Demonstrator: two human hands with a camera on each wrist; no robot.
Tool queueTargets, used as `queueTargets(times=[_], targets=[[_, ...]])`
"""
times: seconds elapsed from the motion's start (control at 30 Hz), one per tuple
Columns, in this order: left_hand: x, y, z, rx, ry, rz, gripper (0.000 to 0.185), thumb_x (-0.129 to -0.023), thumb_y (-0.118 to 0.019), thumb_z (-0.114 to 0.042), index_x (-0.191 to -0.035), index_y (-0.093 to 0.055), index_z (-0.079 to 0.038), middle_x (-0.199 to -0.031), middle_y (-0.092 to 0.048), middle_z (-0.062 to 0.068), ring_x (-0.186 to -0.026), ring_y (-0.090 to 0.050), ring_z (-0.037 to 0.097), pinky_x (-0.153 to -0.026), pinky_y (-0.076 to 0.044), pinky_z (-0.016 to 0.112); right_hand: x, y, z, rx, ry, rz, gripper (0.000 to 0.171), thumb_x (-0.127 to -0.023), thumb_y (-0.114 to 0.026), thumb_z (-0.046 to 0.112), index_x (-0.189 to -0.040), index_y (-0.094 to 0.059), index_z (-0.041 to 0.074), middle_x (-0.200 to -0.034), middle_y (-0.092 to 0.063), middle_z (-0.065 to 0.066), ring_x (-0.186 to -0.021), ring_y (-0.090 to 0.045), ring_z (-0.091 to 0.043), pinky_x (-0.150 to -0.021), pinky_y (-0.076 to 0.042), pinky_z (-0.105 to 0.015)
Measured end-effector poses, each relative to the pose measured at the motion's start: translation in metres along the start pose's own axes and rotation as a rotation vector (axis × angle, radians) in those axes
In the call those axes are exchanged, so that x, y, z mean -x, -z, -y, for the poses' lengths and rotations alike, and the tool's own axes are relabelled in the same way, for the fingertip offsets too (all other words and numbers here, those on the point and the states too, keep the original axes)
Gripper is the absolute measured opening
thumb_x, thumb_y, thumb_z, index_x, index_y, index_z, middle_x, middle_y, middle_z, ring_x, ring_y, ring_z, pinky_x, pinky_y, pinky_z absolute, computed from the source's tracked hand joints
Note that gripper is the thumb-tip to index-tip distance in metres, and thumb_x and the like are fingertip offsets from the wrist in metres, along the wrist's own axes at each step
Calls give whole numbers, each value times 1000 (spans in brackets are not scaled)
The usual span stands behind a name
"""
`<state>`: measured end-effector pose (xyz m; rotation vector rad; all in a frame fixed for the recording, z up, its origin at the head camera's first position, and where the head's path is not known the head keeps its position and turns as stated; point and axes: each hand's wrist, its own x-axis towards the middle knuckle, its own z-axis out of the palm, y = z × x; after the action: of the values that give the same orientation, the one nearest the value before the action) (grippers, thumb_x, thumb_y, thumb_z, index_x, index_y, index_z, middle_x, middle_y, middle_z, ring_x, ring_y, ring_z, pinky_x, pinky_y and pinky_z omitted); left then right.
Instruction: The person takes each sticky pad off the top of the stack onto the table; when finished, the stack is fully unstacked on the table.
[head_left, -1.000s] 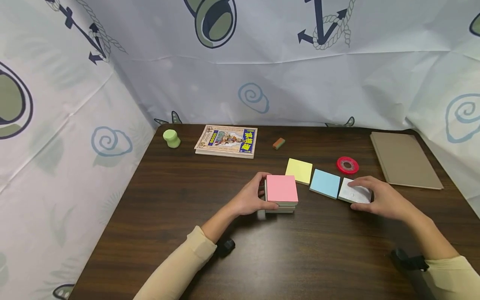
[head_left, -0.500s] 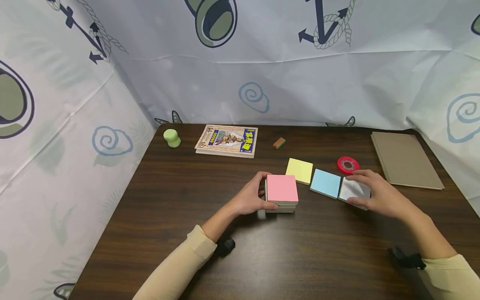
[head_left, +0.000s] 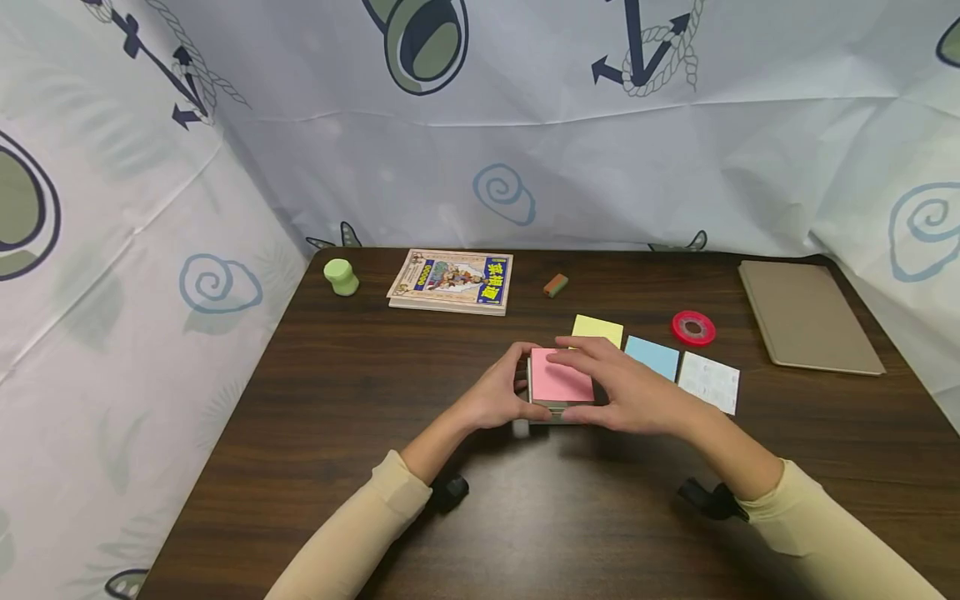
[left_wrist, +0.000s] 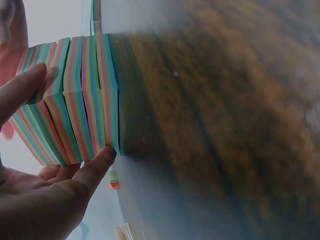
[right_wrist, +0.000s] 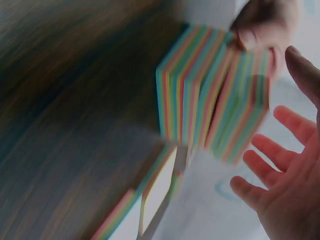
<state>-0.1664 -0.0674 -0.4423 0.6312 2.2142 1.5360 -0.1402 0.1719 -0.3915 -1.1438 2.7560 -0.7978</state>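
A tall stack of multicoloured sticky note pads [head_left: 561,382] with a pink top stands on the dark wooden table. My left hand [head_left: 491,398] grips its left side; in the left wrist view, thumb and fingers hold the striped edges of the stack [left_wrist: 80,100]. Over the stack's right side reaches my right hand [head_left: 637,387], its fingers spread and holding nothing. The right wrist view has those fingers [right_wrist: 272,155] apart from the stack's edge. To the right lie a yellow pad [head_left: 600,327], a blue pad [head_left: 654,356] and a white pad [head_left: 708,382], the first two partly covered by my right hand.
Behind the pads is a red round tape-like ring [head_left: 693,328]. A brown board or notebook [head_left: 813,317] lies at the right edge. Along the back are a small orange-green block [head_left: 556,286], a booklet [head_left: 452,282] and a green knob-shaped thing [head_left: 341,277].
My right hand has left the white pad and moved left to the stack. The white pad now lies uncovered in its place. My left hand keeps its grip on the stack.
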Motion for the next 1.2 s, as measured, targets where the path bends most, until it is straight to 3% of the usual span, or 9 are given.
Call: queueTargets(times=[0.17, 0.43, 0.67, 0.83, 1.03, 1.2], targets=[[-1, -1, 0, 21, -9, 8, 84, -71, -87, -4, -138, -36, -5, -135, -47, 9, -124, -50, 23, -104, -41, 36, -15, -11, 4, 37, 53, 13, 75, -81, -79, 44, -144, -50, 15, -148, -44, -10, -133, -39, -26, -104, -39, -50], [2, 0, -2, 19, 0, -4, 84, -71, -86, -1, -138, -36, -6, -135, -48, 9, -125, -50, 23, -104, -41, 36, -23, -11, 0, 42, 33, 21, 73, -77, -84, 39, -140, -55, 15, -138, -51, -6, -120, -47, -22, -91, -47, -42], [2, 2, -2, -6, -3, -3, 86, -70, -87, -1, -139, -36, -5, -137, -46, 10, -125, -49, 24, -104, -42, 38, -18, -4, 1, 78, -11, -8, 69, -74, -85, 38, -135, -59, 17, -134, -54, -3, -117, -50, -20, -91, -49, -43], [1, 1, -2, -28, 12, -7, 86, -70, -88, -4, -139, -36, -6, -137, -46, 10, -125, -49, 25, -104, -42, 38, 8, 12, -11, 87, -82, -27, 71, -73, -86, 40, -136, -59, 20, -136, -52, -2, -119, -50, -22, -87, -50, -45], [2, 1, -4, -40, 14, -4, 88, -71, -88, -4, -141, -35, -4, -137, -45, 13, -126, -48, 28, -105, -41, 40, 57, 37, -40, 98, -241, -70, 74, -72, -87, 39, -137, -57, 18, -136, -52, -8, -122, -48, -32, -86, -48, -55], [0, 0, -3, -31, 12, 0, 88, -71, -88, -4, -142, -35, -4, -138, -45, 15, -127, -47, 29, -105, -41, 41, 106, 50, -74, 127, -363, -118, 78, -70, -89, 39, -135, -56, 12, -131, -53, -17, -108, -51, -37, -74, -51, -53]])
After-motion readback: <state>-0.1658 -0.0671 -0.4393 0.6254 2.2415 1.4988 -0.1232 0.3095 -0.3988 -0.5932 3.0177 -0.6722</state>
